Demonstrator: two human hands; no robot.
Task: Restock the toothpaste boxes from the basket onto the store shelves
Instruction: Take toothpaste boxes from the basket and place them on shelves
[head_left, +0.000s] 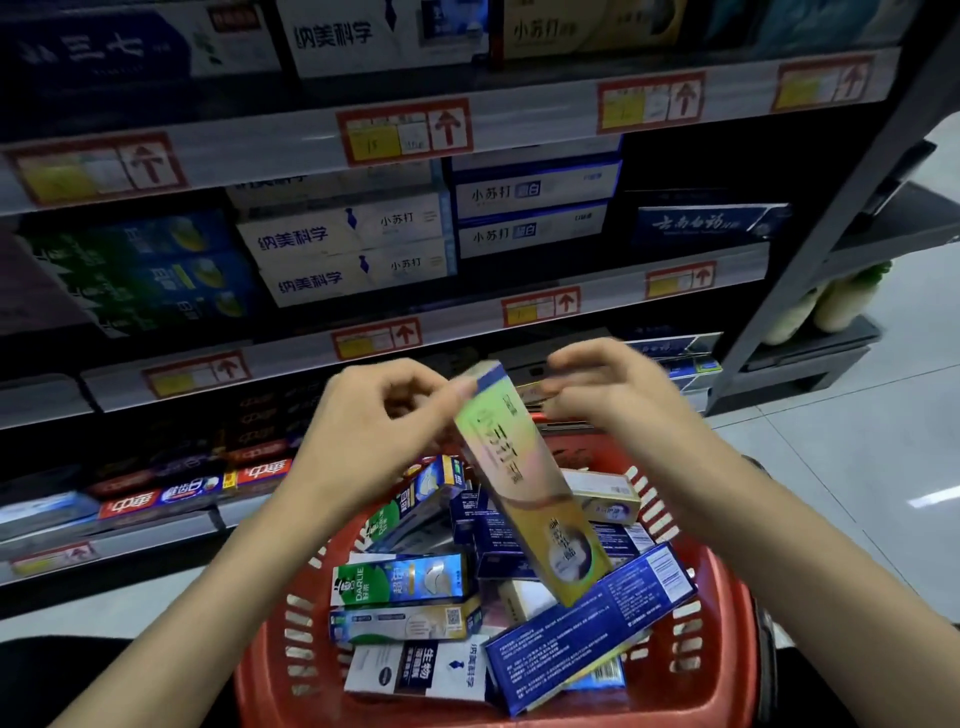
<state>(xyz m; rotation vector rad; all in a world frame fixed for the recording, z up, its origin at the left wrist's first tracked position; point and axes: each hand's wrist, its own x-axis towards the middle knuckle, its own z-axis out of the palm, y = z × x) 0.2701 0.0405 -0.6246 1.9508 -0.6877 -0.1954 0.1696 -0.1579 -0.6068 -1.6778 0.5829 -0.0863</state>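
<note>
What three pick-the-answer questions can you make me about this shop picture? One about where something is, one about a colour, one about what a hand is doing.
1. Where is the basket?
A. on the top shelf
B. under the person's arms
C. behind the shelves

2. What colour is the basket?
A. red
B. blue
C. yellow

3. What is the left hand doing?
A. lying flat on the floor
B. pointing at a price tag
C. pinching the gold box

Answers:
1 B, its rim shows right below both forearms.
2 A, its slotted walls are red.
3 C, the fingers close on the tilted box's top end.
</note>
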